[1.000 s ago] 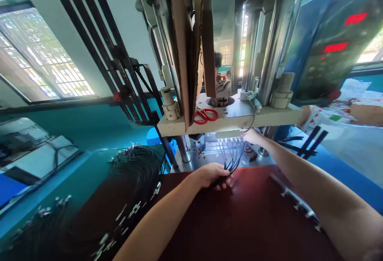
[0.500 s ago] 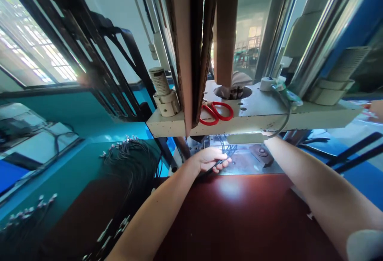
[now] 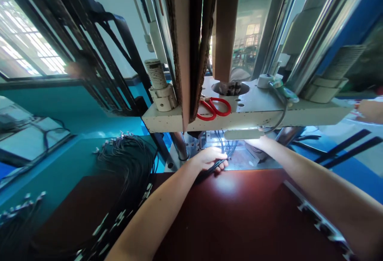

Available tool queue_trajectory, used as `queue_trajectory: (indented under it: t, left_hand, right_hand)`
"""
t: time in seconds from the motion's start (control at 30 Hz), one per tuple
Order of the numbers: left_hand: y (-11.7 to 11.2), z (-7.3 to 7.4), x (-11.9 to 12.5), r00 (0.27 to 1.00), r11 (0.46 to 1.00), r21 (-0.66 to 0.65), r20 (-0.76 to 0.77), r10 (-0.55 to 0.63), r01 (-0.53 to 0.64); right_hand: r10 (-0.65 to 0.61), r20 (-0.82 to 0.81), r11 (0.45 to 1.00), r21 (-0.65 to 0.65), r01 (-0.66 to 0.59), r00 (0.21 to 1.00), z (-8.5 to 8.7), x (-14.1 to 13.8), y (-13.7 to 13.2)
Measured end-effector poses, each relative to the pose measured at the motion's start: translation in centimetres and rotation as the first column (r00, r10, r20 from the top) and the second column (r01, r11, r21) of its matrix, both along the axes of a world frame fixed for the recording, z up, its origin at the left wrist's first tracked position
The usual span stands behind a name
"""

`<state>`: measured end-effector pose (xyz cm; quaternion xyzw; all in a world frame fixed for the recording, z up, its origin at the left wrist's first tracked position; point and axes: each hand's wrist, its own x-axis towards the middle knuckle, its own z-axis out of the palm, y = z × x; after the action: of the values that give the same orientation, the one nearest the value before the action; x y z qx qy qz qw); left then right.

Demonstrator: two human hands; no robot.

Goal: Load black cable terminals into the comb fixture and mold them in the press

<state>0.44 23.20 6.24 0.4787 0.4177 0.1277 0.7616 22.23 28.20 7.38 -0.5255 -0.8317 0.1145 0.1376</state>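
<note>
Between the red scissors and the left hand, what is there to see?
In the head view, the machine's pale front edge lies between the red scissors and the left hand; below it, dark cables extend up from that hand.

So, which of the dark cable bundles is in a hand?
The small bundle in the left hand; the large pile and the bunch at lower left lie with no hand on them.

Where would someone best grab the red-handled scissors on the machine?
Probably by the loop farther from the cardboard, with the grip coming from the front. The scissors lie with both loops at the front edge of the pale plate, facing the viewer. The other loop sits close against the cardboard, and the blades are mostly hidden.
</note>
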Motion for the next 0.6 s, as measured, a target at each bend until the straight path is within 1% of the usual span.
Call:
queue_trajectory:
  t: [0.07, 0.1, 0.13, 0.17, 0.2, 0.23, 0.27, 0.3, 0.33, 0.37, 0.4, 0.43, 0.53, 0.6]
  left_hand:
    - [-0.7, 0.3, -0.7, 0.992, 0.986, 0.167, -0.117, 0.044, -0.024]
    - [-1.3, 0.6, -1.3, 0.978, 0.961, 0.276, -0.199, 0.070, -0.012]
    - [-2.2, 1.0, -2.1, 0.949, 0.918, 0.394, -0.300, 0.094, 0.033]
    - [-3.2, 1.4, -3.1, 0.899, 0.855, 0.504, -0.419, 0.124, 0.117]
    - [-4.5, 1.7, -4.1, 0.820, 0.782, 0.576, -0.550, 0.156, 0.237]
    - [-5.8, 2.0, -5.2, 0.716, 0.709, 0.599, -0.672, 0.191, 0.373]
    - [-7.2, 2.1, -6.1, 0.592, 0.649, 0.578, -0.771, 0.236, 0.494]
    - [-8.5, 2.1, -6.9, 0.472, 0.612, 0.534, -0.836, 0.281, 0.583]
    - [-9.6, 1.9, -7.4, 0.376, 0.592, 0.492, -0.870, 0.318, 0.638]
    - [-10.5, 1.5, -7.6, 0.312, 0.585, 0.464, -0.885, 0.346, 0.666]
    - [-11.2, 1.1, -7.5, 0.283, 0.581, 0.454, -0.887, 0.364, 0.676]
    - [-11.6, 0.6, -7.2, 0.281, 0.575, 0.459, -0.883, 0.375, 0.677]
    - [-11.6, -0.9, -5.5, 0.338, 0.535, 0.508, -0.857, 0.388, 0.675]
    - [-11.5, -1.5, -4.2, 0.365, 0.512, 0.528, -0.846, 0.389, 0.677]
  right_hand:
    - [0.018, 0.054, 0.998, 0.063, -0.022, 0.998, -0.7, -1.1, -1.7]
    - [0.031, 0.090, 0.993, 0.110, -0.041, 0.996, -1.0, -1.7, -2.5]
    - [0.038, 0.128, 0.985, 0.165, -0.059, 0.991, -1.4, -2.2, -3.1]
    - [0.038, 0.168, 0.972, 0.224, -0.076, 0.985, -1.7, -2.7, -3.5]
    - [0.031, 0.204, 0.957, 0.278, -0.088, 0.979, -2.0, -3.2, -3.8]
    - [0.021, 0.230, 0.943, 0.319, -0.096, 0.973, -2.3, -3.5, -3.8]
    - [0.013, 0.248, 0.932, 0.347, -0.101, 0.969, -2.4, -3.7, -3.7]
    - [0.010, 0.257, 0.927, 0.361, -0.106, 0.966, -2.5, -3.8, -3.5]
    - [0.014, 0.255, 0.926, 0.363, -0.109, 0.967, -2.6, -3.7, -3.3]
    - [0.021, 0.258, 0.923, 0.367, -0.118, 0.966, -2.5, -3.5, -3.1]
    - [0.030, 0.260, 0.920, 0.371, -0.128, 0.965, -2.4, -3.2, -3.0]
    - [0.041, 0.263, 0.917, 0.374, -0.141, 0.964, -2.3, -2.7, -2.9]
    - [0.098, 0.278, 0.905, 0.374, -0.202, 0.956, -1.6, -1.0, -3.3]
    - [0.152, 0.291, 0.889, 0.378, -0.259, 0.944, -1.2, 0.2, -3.6]
